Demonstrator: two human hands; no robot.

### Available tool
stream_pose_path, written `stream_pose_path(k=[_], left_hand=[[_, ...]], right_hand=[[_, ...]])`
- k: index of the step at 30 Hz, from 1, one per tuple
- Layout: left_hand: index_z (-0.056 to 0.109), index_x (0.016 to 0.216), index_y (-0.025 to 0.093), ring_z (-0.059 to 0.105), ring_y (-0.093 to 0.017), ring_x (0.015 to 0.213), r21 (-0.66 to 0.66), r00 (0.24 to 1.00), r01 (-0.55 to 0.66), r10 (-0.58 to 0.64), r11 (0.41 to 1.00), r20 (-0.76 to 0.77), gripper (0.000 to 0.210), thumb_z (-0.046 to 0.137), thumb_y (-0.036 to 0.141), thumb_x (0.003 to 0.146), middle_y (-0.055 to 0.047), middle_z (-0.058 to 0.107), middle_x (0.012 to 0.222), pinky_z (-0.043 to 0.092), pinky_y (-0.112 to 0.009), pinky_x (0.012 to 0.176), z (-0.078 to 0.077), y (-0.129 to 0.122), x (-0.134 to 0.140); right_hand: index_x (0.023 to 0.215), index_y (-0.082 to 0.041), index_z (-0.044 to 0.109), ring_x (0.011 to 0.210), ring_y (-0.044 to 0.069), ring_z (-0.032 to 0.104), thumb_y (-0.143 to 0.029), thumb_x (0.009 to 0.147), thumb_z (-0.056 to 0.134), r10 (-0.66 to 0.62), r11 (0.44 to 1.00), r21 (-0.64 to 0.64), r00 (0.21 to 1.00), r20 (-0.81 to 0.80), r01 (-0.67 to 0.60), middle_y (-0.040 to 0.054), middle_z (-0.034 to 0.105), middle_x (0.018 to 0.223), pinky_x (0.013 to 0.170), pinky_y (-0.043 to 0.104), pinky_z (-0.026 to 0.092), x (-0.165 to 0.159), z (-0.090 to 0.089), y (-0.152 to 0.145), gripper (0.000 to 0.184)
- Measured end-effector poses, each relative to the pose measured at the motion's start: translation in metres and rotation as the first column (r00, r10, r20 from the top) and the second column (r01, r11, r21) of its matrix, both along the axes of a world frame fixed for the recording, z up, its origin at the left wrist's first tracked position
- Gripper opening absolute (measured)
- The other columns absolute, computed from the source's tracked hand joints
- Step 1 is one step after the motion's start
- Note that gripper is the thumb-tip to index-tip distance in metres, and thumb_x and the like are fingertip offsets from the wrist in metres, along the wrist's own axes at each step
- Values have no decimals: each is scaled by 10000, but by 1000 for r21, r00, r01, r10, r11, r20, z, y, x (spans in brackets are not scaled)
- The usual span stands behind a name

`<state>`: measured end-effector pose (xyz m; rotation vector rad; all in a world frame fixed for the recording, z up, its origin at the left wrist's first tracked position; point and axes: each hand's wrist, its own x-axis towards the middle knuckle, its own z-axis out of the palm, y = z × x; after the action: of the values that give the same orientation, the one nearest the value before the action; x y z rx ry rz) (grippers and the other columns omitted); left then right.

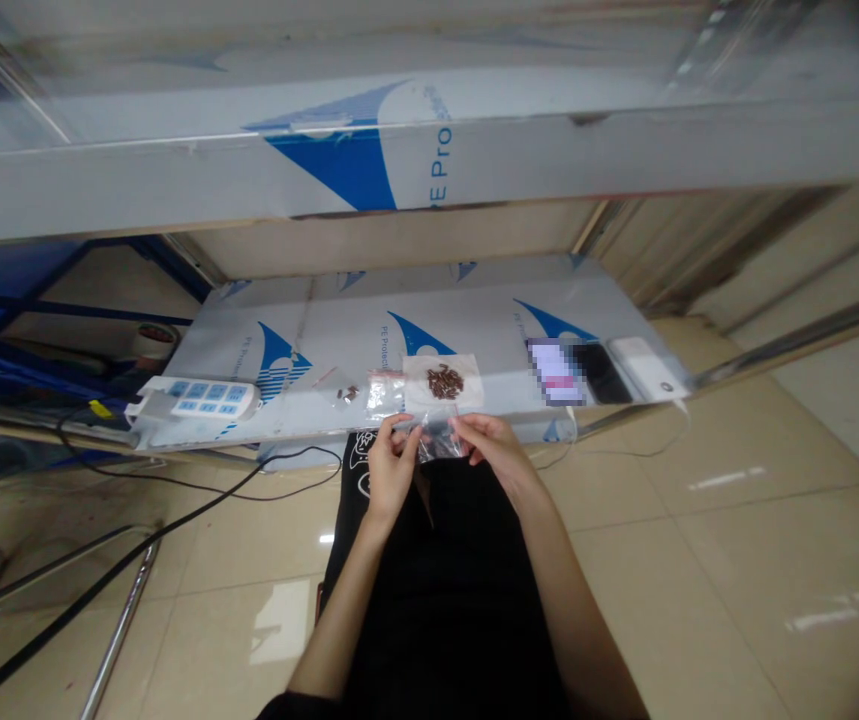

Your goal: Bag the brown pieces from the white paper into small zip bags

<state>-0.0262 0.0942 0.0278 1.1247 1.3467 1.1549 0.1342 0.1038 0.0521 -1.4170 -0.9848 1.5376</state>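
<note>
Between my two hands, just off the shelf's front edge, is a small clear plastic bag (440, 441). My left hand (393, 462) pinches its left side, and my right hand (495, 450) grips the right side with thumb and fingers. Behind the bag lies a white sheet (468, 372) bearing a heap of small brown pieces (445, 381), shaped like short rods. Left of the sheet is a stack of clear bags (385, 394). Farther left, another clear bag (340, 388) has a few brown pieces in it.
The low shelf (339, 310) is covered in printed protective film. A power strip (215, 398) stands at its left end. A lit phone (555, 372), a black phone (603, 374) and a white device (639, 368) with a cable lie right. An upper shelf (534, 150) overhangs. A black cable (196, 520) crosses left.
</note>
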Motion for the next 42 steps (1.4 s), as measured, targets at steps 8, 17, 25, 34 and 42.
stream_pose_path(k=[8, 17, 25, 34, 42], left_hand=[[541, 872, 195, 563, -190, 880, 300, 860, -130, 259, 945, -441, 155, 563, 309, 769, -58, 584, 905, 423, -327, 820, 22, -2, 13], [454, 556, 192, 449, -118, 564, 163, 947, 31, 23, 986, -320, 325, 481, 375, 825, 24, 455, 565, 354, -237, 599, 33, -8, 28], [491, 621, 180, 452, -107, 593, 89, 987, 99, -87, 991, -134, 322, 435, 395, 854, 29, 470, 607, 365, -213, 591, 25, -8, 21], [488, 577, 172, 448, -108, 587, 53, 990, 104, -98, 993, -105, 363, 474, 440, 821, 26, 474, 584, 361, -216, 593, 23, -4, 9], [535, 608, 164, 521, -119, 632, 55, 986, 146, -141, 988, -86, 338, 484, 418, 824, 5, 558, 623, 408, -225, 666, 35, -10, 7]], right_hand=[[944, -196, 688, 756, 174, 662, -359, 671, 678, 64, 998, -21, 998, -20, -64, 70, 711, 874, 372, 132, 416, 1, 1, -1, 318], [949, -188, 673, 688, 156, 656, -356, 618, 723, 86, 996, 21, 991, -105, -84, 44, 703, 811, 511, 216, 538, -5, 5, -3, 374], [860, -177, 703, 643, 132, 632, -378, 646, 694, 149, 989, 14, 987, -61, -149, 36, 690, 764, 444, 187, 518, -8, 7, -5, 293], [848, -172, 704, 650, 132, 617, -411, 689, 641, 187, 982, 37, 981, -42, -186, 36, 677, 769, 406, 172, 489, -13, 10, -6, 294], [741, -148, 678, 571, 104, 594, -378, 710, 626, 233, 971, 42, 972, 41, -234, 26, 649, 646, 366, 121, 399, -14, 14, -7, 238]])
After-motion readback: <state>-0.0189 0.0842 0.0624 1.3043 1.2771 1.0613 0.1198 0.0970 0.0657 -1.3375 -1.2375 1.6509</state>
